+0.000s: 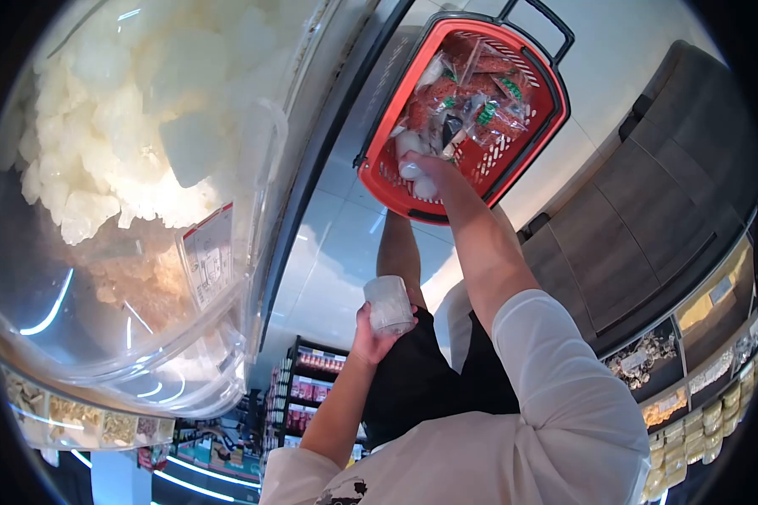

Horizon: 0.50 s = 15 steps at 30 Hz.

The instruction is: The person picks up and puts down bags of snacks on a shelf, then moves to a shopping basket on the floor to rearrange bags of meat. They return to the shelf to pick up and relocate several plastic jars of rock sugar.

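My left hand [374, 339] is wrapped round a white cylindrical jar [388, 305], held up in front of my dark shorts. My right arm reaches down into a red shopping basket [386, 168] with a black rim. There my right hand [428, 166] is closed on a white jar [408, 170] near the basket's near-left corner; part of its grip is hidden. Another rounded white item [425, 187] lies just below that hand. Several clear plastic bags [501, 118] with reddish contents and green labels fill the far part of the basket.
On the left stands a clear display bin [265, 210] heaped with whitish, crystal-like lumps [101, 143] and a price card [208, 257]. A dark wood-panelled counter [632, 227] curves along the right, with bins of dried goods [644, 358] below. Stocked shelves [312, 383] stand behind.
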{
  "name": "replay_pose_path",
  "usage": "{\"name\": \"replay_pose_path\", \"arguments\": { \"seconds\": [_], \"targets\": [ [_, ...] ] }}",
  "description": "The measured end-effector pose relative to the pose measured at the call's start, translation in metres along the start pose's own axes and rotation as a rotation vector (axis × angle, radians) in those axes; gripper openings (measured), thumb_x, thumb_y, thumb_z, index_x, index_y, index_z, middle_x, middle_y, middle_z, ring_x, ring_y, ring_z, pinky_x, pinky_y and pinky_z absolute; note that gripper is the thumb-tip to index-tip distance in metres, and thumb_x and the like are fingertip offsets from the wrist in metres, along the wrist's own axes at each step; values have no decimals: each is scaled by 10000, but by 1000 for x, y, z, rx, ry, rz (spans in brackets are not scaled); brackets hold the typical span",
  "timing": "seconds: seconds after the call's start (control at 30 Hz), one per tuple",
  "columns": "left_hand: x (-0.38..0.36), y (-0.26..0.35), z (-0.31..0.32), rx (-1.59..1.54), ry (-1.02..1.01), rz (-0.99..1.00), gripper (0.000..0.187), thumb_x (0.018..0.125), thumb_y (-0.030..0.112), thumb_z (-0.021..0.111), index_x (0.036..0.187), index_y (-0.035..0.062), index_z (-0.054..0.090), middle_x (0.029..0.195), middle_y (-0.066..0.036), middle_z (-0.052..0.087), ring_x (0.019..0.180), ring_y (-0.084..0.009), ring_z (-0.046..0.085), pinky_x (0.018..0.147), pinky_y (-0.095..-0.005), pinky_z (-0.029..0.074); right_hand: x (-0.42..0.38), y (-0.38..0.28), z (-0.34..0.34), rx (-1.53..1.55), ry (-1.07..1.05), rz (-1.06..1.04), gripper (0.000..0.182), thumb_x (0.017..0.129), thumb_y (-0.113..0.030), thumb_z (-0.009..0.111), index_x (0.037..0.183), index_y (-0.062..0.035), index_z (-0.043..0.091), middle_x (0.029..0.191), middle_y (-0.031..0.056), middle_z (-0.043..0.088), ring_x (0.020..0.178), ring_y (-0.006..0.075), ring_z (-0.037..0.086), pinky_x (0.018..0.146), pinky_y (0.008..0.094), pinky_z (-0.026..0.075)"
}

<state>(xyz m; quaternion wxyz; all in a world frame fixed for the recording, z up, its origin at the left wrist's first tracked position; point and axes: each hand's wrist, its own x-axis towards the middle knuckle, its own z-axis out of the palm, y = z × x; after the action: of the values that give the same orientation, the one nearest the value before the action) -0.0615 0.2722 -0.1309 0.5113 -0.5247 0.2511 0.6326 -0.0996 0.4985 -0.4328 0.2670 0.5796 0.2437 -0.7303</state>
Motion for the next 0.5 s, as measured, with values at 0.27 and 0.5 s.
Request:
{"name": "replay_pose_path", "arguments": {
  "seconds": [0.27,0.5],
  "targets": [
    [2,-14,4,5,87,1,764,927,590,490,1466,52,430,1387,-147,573,1163,-345,617,1011,-510,498,-127,-59,8,-455,157,155,634,748,-526,771,1252,-174,617,1088,52,678,930,228,672,768,475,529],
    [60,-4,5,-139,31,87,700,973,545,413,1466,49,427,1388,-192,560,1143,-401,607,984,-524,499,-140,-50,-44,-402,36,544,789,708,-590,743,1337,-156,549,1252,96,607,1117,267,590,1002,539,409]
  ]
}}
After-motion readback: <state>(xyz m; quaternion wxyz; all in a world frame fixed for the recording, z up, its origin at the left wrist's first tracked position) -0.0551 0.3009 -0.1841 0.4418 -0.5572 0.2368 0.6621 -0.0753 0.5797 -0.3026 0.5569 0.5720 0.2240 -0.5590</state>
